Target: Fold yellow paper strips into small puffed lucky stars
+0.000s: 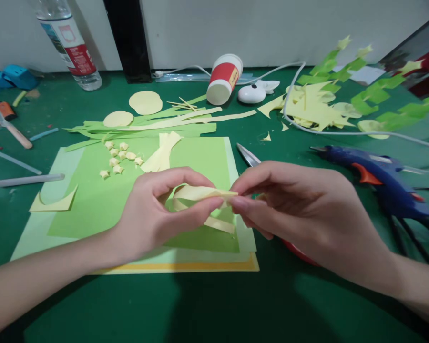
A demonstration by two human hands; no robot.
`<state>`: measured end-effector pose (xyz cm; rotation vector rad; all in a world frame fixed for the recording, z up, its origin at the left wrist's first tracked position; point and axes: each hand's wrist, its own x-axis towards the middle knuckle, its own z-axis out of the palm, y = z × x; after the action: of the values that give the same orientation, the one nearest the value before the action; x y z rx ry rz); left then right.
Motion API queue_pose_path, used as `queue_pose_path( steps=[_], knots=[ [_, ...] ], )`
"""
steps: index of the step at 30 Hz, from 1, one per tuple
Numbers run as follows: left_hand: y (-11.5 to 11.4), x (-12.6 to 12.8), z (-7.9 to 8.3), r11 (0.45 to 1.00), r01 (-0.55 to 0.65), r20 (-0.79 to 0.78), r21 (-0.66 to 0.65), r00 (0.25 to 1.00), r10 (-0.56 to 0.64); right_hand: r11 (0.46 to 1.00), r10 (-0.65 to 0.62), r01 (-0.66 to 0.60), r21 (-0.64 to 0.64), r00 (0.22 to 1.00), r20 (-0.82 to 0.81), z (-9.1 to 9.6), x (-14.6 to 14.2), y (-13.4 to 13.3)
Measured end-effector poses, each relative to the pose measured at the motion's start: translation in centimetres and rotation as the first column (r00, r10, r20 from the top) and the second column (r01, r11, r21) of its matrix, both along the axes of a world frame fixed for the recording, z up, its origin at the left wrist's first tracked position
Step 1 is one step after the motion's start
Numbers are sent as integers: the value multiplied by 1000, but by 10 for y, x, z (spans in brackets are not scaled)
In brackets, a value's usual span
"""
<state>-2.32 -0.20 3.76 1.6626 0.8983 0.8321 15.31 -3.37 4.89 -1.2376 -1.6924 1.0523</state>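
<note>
Between my two hands is a pale yellow paper strip point(196, 192), looped and curled above the green sheets. My left hand point(164, 209) pinches it between thumb and fingers. At the strip's right end, the thumb and forefinger of my right hand point(289, 205) close on it. One tail of the strip hangs below the fingers. Beneath lies a stack of green paper point(103, 214). Several small folded paper stars point(117, 157) rest on it, beside some short yellow strips point(161, 155). Scissors point(248, 155) are partly hidden under my right hand.
A blue glue gun point(375, 171) lies at right, near a white cable point(343, 134). Yellow scraps point(311, 107) and green paper chains point(372, 97) sit behind. At the back are a paper cup point(224, 78) on its side and a water bottle point(71, 47). Green strips point(150, 128) lie behind the stack.
</note>
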Motion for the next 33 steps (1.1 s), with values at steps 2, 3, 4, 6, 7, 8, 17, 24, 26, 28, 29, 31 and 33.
queue_pose_path(
  steps=[2, 3, 4, 6, 7, 8, 17, 24, 26, 28, 29, 31, 33],
  knots=[
    [1, -1, -1, 1000, 6, 6, -2, 1000, -6, 999, 10, -11, 31, 999, 36, 0, 0, -1],
    [1, -1, -2, 1000, 11, 7, -7, 1000, -11, 999, 16, -19, 49, 999, 51, 0, 0, -1],
    [1, -2, -2, 1000, 16, 6, -15, 1000, -16, 997, 22, -27, 67, 998, 65, 0, 0, -1],
    [2, -2, -2, 999, 27, 2, -31, 1000, -27, 993, 41, -50, 102, 995, 90, 1, 0, -1],
    [2, -2, -2, 999, 36, 3, -38, 999, -36, 991, 54, -66, 117, 993, 103, 1, 0, 0],
    [2, -2, -2, 998, 45, 5, -43, 999, -45, 988, 68, -83, 127, 991, 113, 1, 1, 0],
    [1, -1, 0, 996, 51, 37, -68, 998, -49, 973, 179, -195, 127, 975, 131, -1, 5, 2],
    [0, -1, -1, 998, 42, 12, -48, 999, -41, 964, 210, -231, 133, 965, 154, 0, 5, 3],
    [1, -1, -1, 997, 50, 12, -55, 999, -49, 960, 222, -241, 139, 965, 143, 0, 5, 3],
    [2, -2, -2, 996, 64, 10, -65, 998, -63, 959, 231, -249, 137, 963, 139, 0, 6, 3],
    [2, -2, -3, 996, 68, 6, -65, 998, -68, 958, 237, -255, 131, 962, 139, 0, 6, 3],
    [2, -2, -3, 995, 77, -4, -62, 997, -78, 956, 256, -273, 108, 955, 147, 0, 7, 3],
    [2, -2, -3, 994, 86, -7, -66, 996, -87, 951, 282, -297, 81, 946, 160, 0, 7, 4]
  ],
)
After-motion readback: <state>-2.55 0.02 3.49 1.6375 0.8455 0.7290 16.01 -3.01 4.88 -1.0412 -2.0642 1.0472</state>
